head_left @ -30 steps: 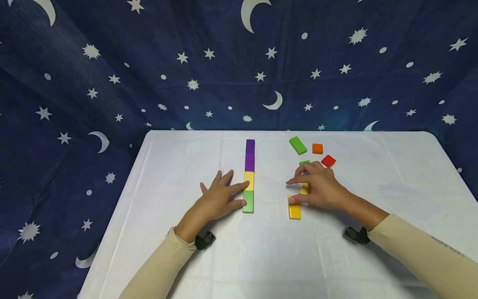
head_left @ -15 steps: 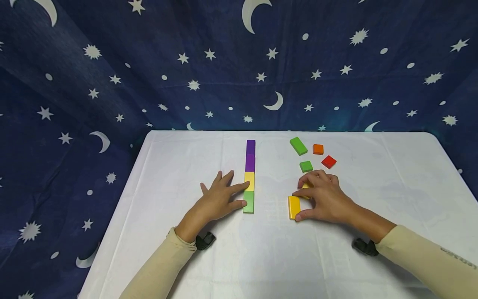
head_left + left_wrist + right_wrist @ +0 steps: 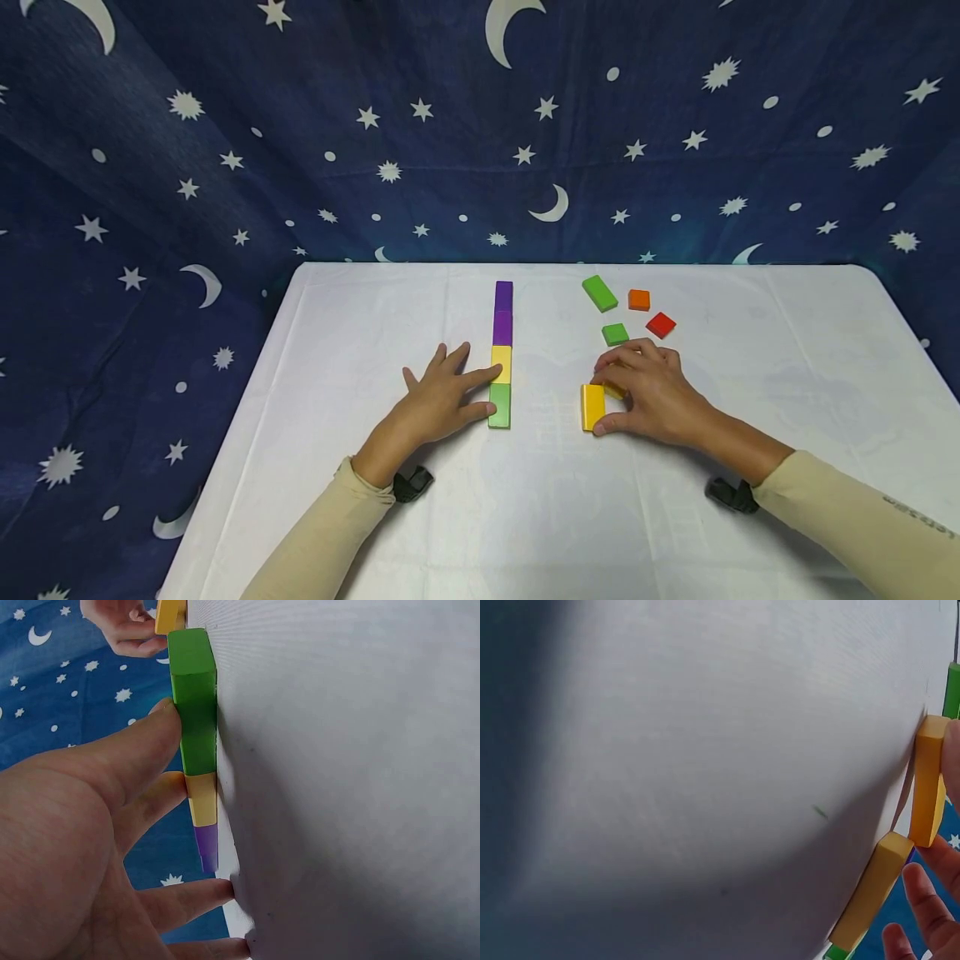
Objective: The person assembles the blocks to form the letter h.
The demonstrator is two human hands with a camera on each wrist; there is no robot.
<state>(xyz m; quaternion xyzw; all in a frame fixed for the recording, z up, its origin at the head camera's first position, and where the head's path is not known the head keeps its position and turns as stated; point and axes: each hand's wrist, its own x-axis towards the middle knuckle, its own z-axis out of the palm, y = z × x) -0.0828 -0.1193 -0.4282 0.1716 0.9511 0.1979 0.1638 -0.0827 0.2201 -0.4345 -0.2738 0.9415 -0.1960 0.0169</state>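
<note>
A straight row of blocks runs away from me on the white table: a green block nearest, then a pale yellow block, then two purple blocks. My left hand lies spread beside this row, thumb against the green block and index fingertip on the yellow one. To the right, my right hand pinches a yellow block by its ends, thumb at the near end and index finger at the far end. A second yellow block lies just beyond, partly covered by the right fingers in the head view.
Past the right hand lie a small green block, a longer green block, an orange block and a red block. A dark blue curtain with moons and stars hangs behind the white table.
My right hand has come down around the near yellow block, taken hold of it and shifted it slightly away from me. The left hand has stayed at the row.
</note>
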